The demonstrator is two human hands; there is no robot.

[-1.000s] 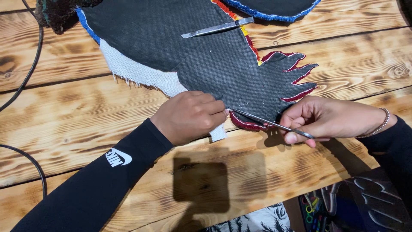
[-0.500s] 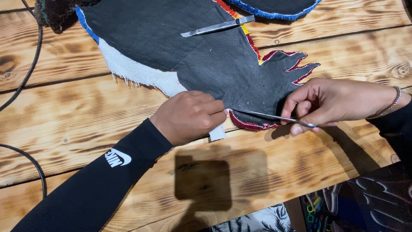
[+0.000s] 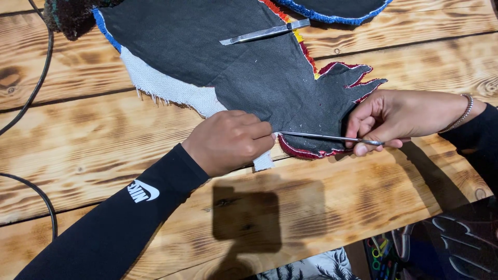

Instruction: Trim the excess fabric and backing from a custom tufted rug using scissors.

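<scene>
On a scorched-plank wooden table (image 3: 78,135) lies a tufted rug piece (image 3: 249,67), dark backing up. The left hand (image 3: 228,141) is clenched on the white cloth edge (image 3: 263,162), pinning it, and the right hand (image 3: 384,116) pinches a thin metal tool (image 3: 327,137) laid along the lower rim. Much of the outline looks trimmed, while frayed white cloth remains at left; the tool's tip is hidden beside the left fingers, and a second metal tool (image 3: 264,32) rests on the backing above.
</scene>
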